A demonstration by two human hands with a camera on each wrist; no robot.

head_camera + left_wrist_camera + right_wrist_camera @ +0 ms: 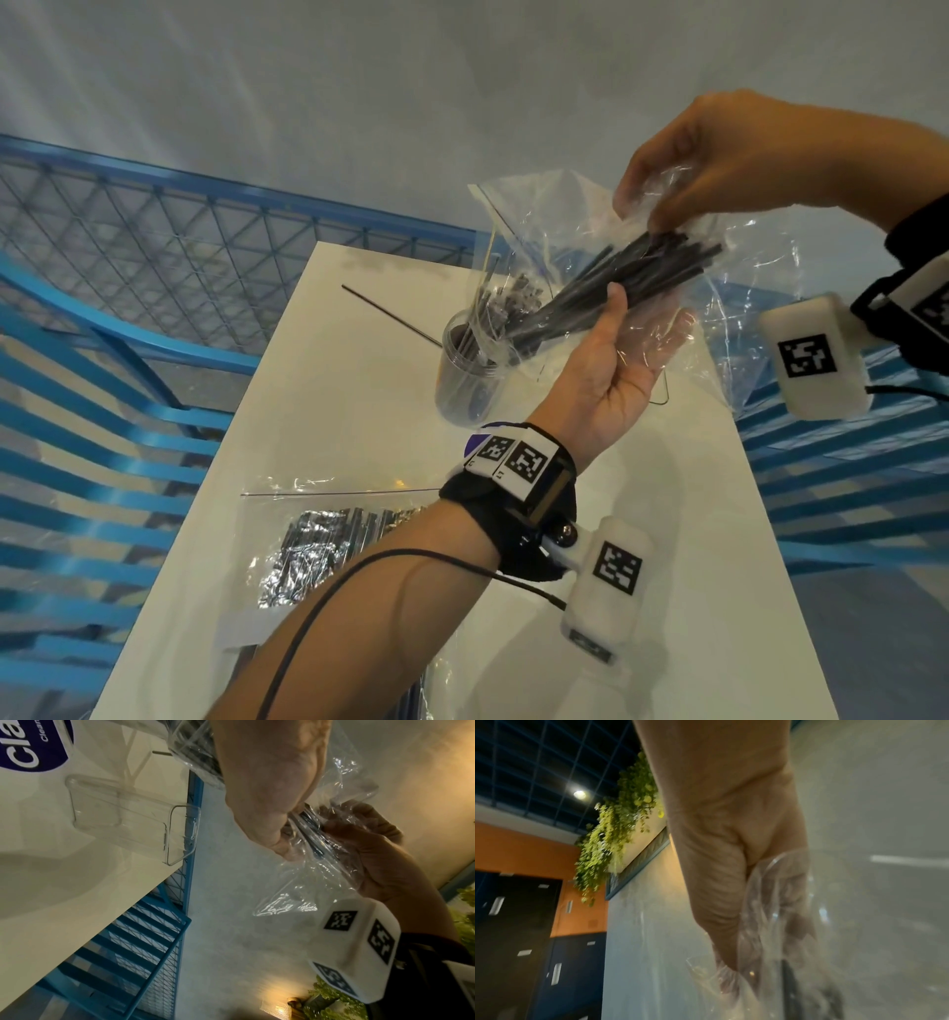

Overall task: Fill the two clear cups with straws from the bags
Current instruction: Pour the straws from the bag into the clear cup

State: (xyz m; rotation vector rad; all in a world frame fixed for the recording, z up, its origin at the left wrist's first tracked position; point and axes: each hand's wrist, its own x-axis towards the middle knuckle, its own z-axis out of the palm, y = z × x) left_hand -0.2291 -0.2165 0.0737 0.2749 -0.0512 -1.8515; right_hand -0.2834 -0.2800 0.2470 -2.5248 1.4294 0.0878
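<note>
A clear plastic bag (pixel 750 313) with a bundle of black straws (pixel 652 272) is held tilted above the white table (pixel 359 411). My left hand (pixel 611 354) holds the bundle through the plastic, thumb on top and fingers underneath. My right hand (pixel 719 159) pinches the bag at the straws' upper ends (pixel 311 827). The bundle's lower end points down at a clear cup (pixel 462 385), which stands on the table and holds several straws. In the right wrist view, my right hand (pixel 731 882) grips crumpled plastic (pixel 770 923). Only one clear cup shows.
Another bag of foil-wrapped straws (pixel 318 550) lies at the table's near left. One loose straw (pixel 390 316) lies beyond the cup. A clear flat case (pixel 133 817) and a purple-labelled pack (pixel 25 746) lie on the table. Blue wire fencing (pixel 154 231) and slatted benches surround it.
</note>
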